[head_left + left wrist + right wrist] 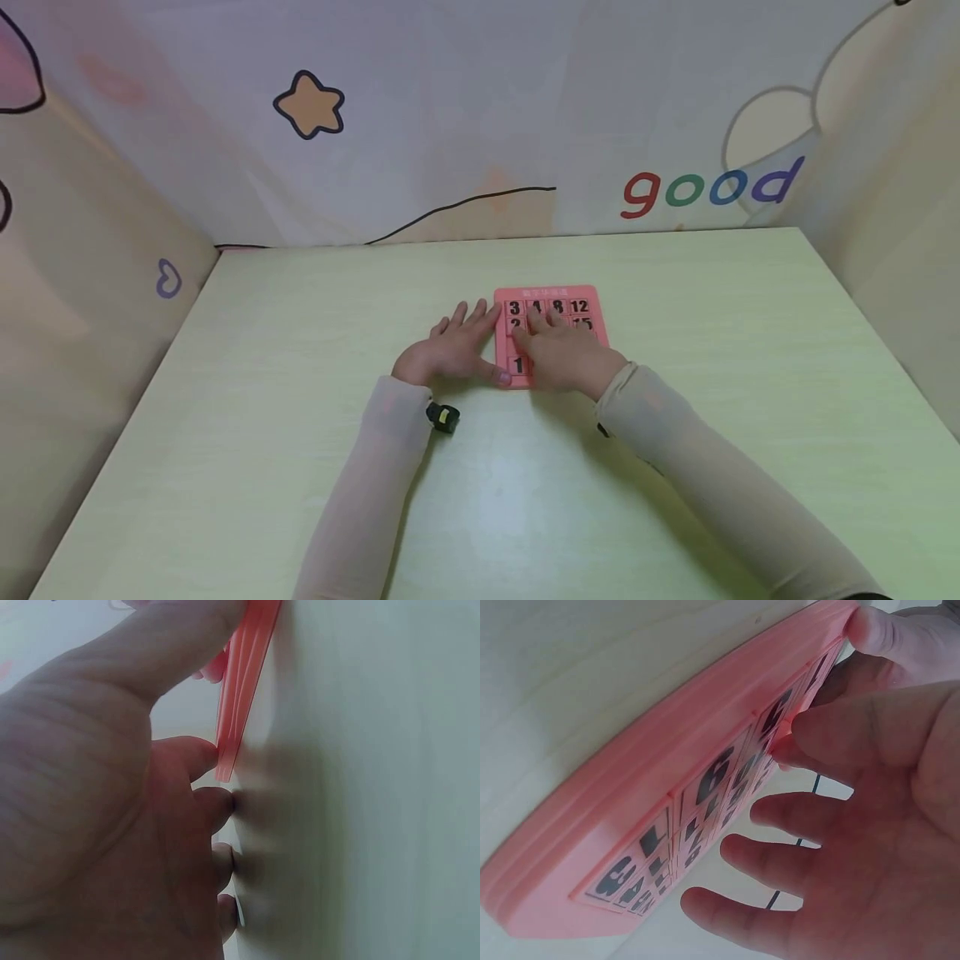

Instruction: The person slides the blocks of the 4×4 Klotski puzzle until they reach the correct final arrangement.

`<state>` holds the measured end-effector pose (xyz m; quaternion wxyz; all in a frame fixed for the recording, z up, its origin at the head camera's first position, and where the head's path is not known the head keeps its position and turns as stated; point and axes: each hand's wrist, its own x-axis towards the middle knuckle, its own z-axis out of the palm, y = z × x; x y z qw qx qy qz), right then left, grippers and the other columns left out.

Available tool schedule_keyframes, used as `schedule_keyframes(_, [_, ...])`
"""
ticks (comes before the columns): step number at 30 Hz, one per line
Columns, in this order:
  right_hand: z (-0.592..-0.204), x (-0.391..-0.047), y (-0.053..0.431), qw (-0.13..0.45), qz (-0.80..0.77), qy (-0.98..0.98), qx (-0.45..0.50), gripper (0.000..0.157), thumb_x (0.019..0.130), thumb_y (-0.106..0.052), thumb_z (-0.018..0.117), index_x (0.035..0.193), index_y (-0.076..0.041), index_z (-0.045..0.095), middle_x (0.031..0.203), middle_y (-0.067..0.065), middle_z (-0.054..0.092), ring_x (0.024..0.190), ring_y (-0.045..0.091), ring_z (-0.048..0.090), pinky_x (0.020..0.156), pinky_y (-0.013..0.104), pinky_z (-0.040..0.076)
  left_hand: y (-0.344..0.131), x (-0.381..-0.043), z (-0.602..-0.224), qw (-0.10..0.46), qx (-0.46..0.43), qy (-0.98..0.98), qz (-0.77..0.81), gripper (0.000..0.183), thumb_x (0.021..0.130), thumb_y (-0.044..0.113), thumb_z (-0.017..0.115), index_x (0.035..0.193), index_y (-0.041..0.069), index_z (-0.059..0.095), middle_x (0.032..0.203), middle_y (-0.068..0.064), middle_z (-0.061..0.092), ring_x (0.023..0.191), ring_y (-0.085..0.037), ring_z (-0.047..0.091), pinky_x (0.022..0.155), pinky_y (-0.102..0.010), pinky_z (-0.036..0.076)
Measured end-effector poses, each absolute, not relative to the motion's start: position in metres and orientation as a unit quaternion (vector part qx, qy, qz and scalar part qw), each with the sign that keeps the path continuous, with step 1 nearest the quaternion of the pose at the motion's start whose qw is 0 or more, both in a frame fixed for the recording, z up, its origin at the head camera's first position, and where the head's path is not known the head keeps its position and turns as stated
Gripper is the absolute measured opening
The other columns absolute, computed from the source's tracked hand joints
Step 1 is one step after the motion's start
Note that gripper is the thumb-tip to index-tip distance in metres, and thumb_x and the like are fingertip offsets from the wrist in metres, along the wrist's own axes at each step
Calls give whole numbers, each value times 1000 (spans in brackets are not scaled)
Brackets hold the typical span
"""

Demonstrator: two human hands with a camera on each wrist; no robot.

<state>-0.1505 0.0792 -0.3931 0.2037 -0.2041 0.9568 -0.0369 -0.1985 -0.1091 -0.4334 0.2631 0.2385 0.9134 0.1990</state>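
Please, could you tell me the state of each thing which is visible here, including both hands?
Pink round-cornered plastic number puzzle: lying flat, partly covered.
Pink tiles with black numbers: set inside the puzzle; top row reads 3, 4, 8, 12.
Left hand: fingers spread, thumb at the puzzle's near left corner.
Right hand: over the tiles, hiding some.
Long pale sleeves: down to the wrists.
Pale green table: supporting the puzzle.

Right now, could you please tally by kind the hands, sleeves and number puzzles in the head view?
Hands: 2, left hand and right hand
Sleeves: 2, left sleeve and right sleeve
Number puzzle: 1
Total: 5
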Motion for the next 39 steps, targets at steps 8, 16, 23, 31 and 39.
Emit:
schedule_keyframes(8, [-396, -143, 83, 201, -44, 958, -199, 63, 103, -25, 58, 159, -13, 33, 166, 20, 12, 149, 47, 12, 110, 69, 24, -107, -197, -433, 258, 235, 915, 202, 115, 84, 57, 76, 164, 22, 1, 169, -4, -8, 152, -30, -16, 121, -49, -4])
schedule_keyframes(16, [-394, -120, 85, 217, -31, 947, -234, 57, 103, -11, 48, 158, -9, 34, 166, 13, 18, 151, 43, 10, 111, 70, 21, -106, -194, -431, 257, 230, 917, 203, 114, 84, 57, 75, 164, 22, 2, 169, -4, -8, 152, -29, -16, 121, -49, -5])
schedule_keyframes(23, [-397, -100, 84, 204, -13, 946, -250, 56, 102, -12, 50, 157, -7, 37, 164, 13, 25, 150, 44, 14, 110, 71, 23, -107, -194, -431, 255, 231, 917, 202, 116, 83, 58, 75, 164, 22, 0, 168, -5, -10, 151, -30, -17, 121, -48, -6])
schedule_keyframes(31, [-394, -89, 85, 195, -18, 947, -256, 55, 102, -13, 49, 156, -6, 38, 163, 14, 28, 149, 45, 16, 110, 70, 23, -108, -195, -432, 251, 229, 918, 203, 118, 82, 61, 75, 164, 23, -1, 168, -4, -10, 151, -30, -18, 120, -49, -6])
schedule_keyframes(39, [-395, -91, 84, 193, -21, 946, -258, 54, 101, -12, 51, 154, -5, 42, 162, 15, 29, 149, 45, 16, 110, 71, 22, -108, -195, -432, 255, 227, 916, 209, 118, 81, 62, 75, 164, 24, -1, 168, -3, -10, 151, -29, -18, 120, -49, -7])
